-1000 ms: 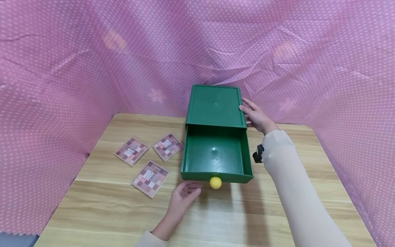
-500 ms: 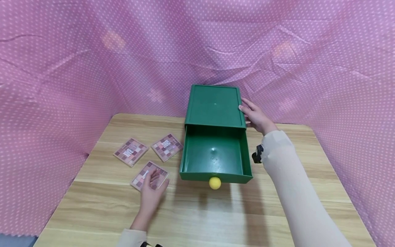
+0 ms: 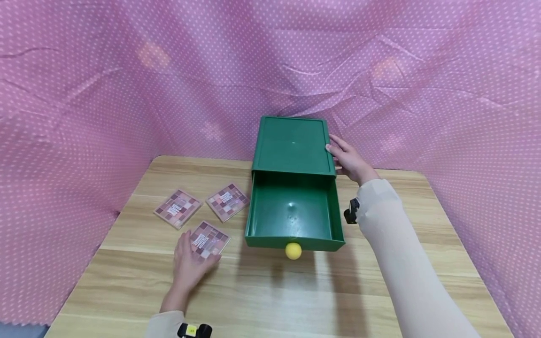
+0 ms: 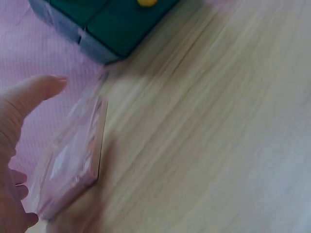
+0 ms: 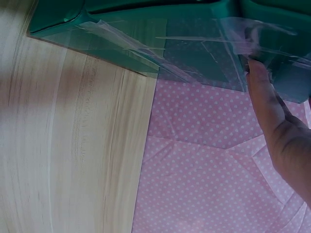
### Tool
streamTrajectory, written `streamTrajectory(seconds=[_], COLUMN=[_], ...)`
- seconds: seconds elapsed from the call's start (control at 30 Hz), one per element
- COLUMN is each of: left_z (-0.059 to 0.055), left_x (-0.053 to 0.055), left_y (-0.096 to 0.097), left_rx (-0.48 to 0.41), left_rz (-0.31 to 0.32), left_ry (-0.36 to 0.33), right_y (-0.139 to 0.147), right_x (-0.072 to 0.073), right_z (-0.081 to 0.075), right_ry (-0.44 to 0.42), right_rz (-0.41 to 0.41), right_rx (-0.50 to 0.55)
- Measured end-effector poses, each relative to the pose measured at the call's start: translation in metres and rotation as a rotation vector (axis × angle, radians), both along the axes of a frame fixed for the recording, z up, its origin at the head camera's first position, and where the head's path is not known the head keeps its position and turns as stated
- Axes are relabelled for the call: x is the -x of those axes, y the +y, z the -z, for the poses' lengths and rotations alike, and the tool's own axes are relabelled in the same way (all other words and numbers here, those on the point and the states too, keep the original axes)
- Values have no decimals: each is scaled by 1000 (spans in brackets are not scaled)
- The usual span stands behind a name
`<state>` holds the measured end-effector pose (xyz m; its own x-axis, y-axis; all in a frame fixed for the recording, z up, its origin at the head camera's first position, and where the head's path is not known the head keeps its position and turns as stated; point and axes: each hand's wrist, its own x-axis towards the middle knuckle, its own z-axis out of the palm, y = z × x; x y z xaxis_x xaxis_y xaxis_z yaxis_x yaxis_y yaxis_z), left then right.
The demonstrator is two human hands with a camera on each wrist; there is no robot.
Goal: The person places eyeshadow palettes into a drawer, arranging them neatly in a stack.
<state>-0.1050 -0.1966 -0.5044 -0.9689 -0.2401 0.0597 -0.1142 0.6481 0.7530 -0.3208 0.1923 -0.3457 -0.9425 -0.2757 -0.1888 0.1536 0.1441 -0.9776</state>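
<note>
My left hand [image 3: 187, 265] is at the nearest palette [image 3: 209, 240], a flat square case with a pink and mauve checkered cover. Its fingers lie along the palette's left side and the thumb is spread toward the near right edge. In the left wrist view the thumb [image 4: 36, 92] stands apart from the palette [image 4: 73, 158]; finger contact is unclear. A green drawer box [image 3: 293, 145] has its drawer [image 3: 296, 243] pulled out, with nothing inside the visible part and a yellow ball knob [image 3: 293, 251] in front. My right hand [image 3: 351, 159] rests against the box's right side, fingers extended.
Two similar palettes, a left one [image 3: 178, 209] and one beside the drawer [image 3: 227, 202], lie flat on the wooden table [image 3: 262, 305]. A pink dotted cloth [image 3: 211, 84] hangs around the table's back and sides. Clear tape [image 5: 194, 53] covers the box's side.
My left hand has moved left from near the drawer knob, over the nearest palette, and down to its left and near sides. My right hand stays at the box.
</note>
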Motion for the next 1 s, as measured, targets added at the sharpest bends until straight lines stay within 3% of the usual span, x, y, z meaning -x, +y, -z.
streamTrajectory(seconds=[0.17,0.4,1.0], left_z=[7,14,26], left_x=[2,3,1], left_y=[-9,-13,-10], left_rx=[103,170,113], left_rz=[47,32,-91], left_ry=[-113,-153,-19], right_y=[0,-1,0], right_x=[0,-1,-2], right_z=[0,-2,-1], right_ry=[3,1,9], right_rz=[3,10,2], right_rx=[0,-11,-16])
